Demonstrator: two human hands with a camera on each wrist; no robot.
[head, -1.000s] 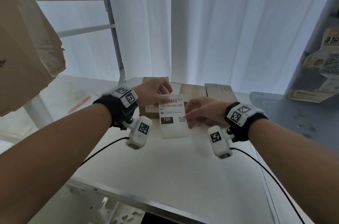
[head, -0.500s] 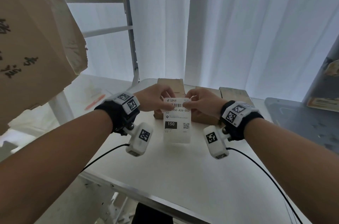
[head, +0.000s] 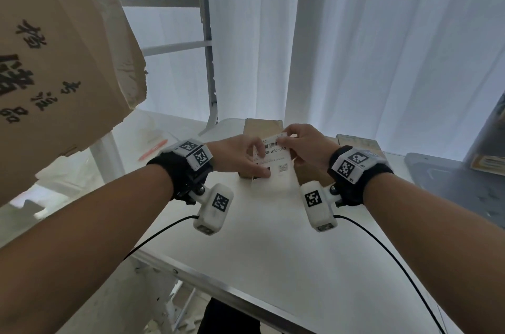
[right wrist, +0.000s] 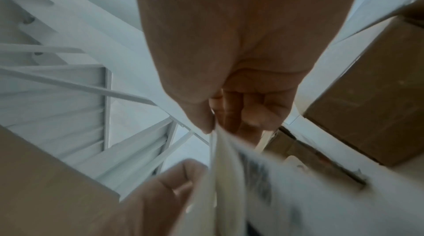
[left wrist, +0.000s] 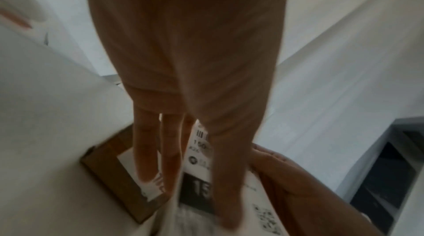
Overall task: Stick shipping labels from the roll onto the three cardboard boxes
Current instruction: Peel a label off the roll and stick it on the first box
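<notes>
Both hands hold a white shipping label (head: 276, 154) with a barcode and a black "150" block upright above the white table (head: 273, 238). My left hand (head: 259, 167) pinches its lower left edge, thumb on the printed face (left wrist: 199, 191). My right hand (head: 284, 136) pinches the top right corner (right wrist: 229, 149). Behind the label, three cardboard boxes stand along the table's far edge: left (head: 262, 124), middle (head: 306, 177), partly hidden, and right (head: 358, 142). The left box (left wrist: 107, 167) carries a white label on top. No roll is in view.
A large printed cardboard box (head: 54, 60) hangs over the upper left on a metal rack (head: 207, 60). A grey tray (head: 451, 183) lies to the right. An orange pen (head: 153, 149) rests on the left surface. The table's metal front edge (head: 218, 290) is near me.
My left hand slid from the label's top left corner down to its lower left edge. My right hand went from the right edge up to the top right corner. The label rose toward the boxes.
</notes>
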